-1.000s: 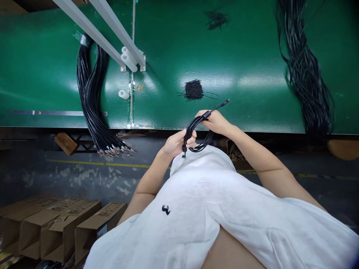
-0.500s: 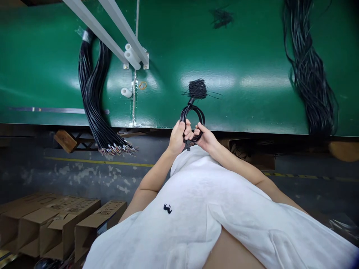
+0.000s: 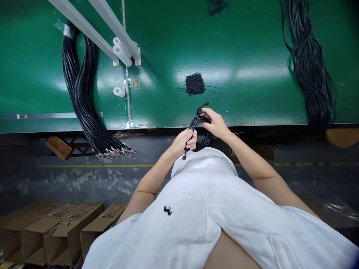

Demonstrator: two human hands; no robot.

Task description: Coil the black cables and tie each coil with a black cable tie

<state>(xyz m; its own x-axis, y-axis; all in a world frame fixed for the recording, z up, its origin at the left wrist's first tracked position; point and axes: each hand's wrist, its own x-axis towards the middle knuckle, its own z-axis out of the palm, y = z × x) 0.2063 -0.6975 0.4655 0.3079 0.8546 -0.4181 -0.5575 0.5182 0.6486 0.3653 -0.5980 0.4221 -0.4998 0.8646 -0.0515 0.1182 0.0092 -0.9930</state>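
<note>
A coiled black cable (image 3: 206, 139) is held in front of my shirt, at the front edge of the green table. My left hand (image 3: 183, 142) is closed around the coil's left side, and one short cable end with a small connector pokes out below the fist. At the top of the coil, my right hand (image 3: 214, 121) has its thumb and fingers closed on the loops, near the other end with its thicker black piece. Just beyond the hands lies a pile of short black ties (image 3: 195, 84) on the table.
A thick bundle of black cables (image 3: 81, 89) hangs over the table edge at left. Another black bundle (image 3: 311, 71) lies at right. White tubes (image 3: 122, 52) stand by two metal posts (image 3: 114, 28). Cardboard boxes (image 3: 64, 228) sit on the floor at lower left.
My right hand has moved from the coil's lower right to its top. The coil has tilted and come away from the pile of ties, while my left hand keeps its hold.
</note>
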